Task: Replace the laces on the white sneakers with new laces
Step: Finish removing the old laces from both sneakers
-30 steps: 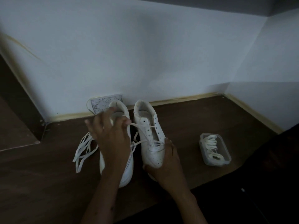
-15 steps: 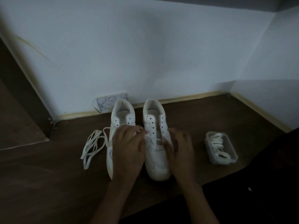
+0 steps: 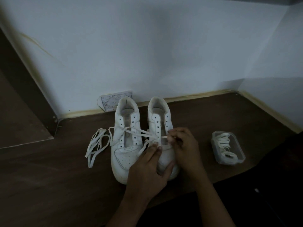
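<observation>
Two white sneakers stand side by side, heels toward the wall: the left sneaker (image 3: 125,145) and the right sneaker (image 3: 159,115). A white lace (image 3: 131,131) runs from the left sneaker's tongue across to the right sneaker's lower eyelets. My right hand (image 3: 184,145) pinches the tip of that lace beside the right sneaker's eyelet row. My left hand (image 3: 147,172) lies on the right sneaker's toe, fingers straight and pressing near the lowest eyelets, thumb spread over the toe cap. A loose lace (image 3: 96,145) lies on the floor left of the shoes.
A clear plastic box (image 3: 228,161) with coiled laces inside sits to the right of the shoes. The dark wooden surface (image 3: 49,177) meets the white wall just behind the heels. A patterned wall plate (image 3: 109,101) is behind the left sneaker.
My left hand has moved off the left sneaker onto the right sneaker's toe. My right hand has taken the lace tip at the eyelets. The lace now lies stretched across the left sneaker.
</observation>
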A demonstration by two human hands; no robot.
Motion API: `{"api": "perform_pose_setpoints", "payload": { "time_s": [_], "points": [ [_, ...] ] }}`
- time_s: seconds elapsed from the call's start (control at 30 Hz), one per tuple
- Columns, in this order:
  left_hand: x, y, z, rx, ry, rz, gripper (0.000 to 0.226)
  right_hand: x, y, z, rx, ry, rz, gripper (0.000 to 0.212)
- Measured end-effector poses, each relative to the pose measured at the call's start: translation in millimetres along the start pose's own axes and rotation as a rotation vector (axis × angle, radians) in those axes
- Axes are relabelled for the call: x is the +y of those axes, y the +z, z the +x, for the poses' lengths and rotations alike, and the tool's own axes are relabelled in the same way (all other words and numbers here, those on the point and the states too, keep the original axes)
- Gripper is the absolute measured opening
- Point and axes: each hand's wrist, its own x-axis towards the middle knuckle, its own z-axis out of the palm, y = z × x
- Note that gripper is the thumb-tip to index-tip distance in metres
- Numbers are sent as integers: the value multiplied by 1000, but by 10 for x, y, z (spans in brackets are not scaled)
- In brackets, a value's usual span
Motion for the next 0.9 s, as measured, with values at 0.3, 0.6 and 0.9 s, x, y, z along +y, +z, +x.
{"api": "perform_pose_setpoints", "payload": {
  "time_s": [0.3, 0.6, 0.9],
  "points": [
    [125, 193, -102, -32, 3, 44, 59, -117, -178, 14, -51, 320, 527, 14],
    [93, 268, -145, -1, -1, 46, 72, -70, -99, 19, 37, 33, -119, 9],
    [34, 309, -122, -5, 21, 75, 69, -188, -269, 50, 55, 335, 474, 3]
  ]
}}
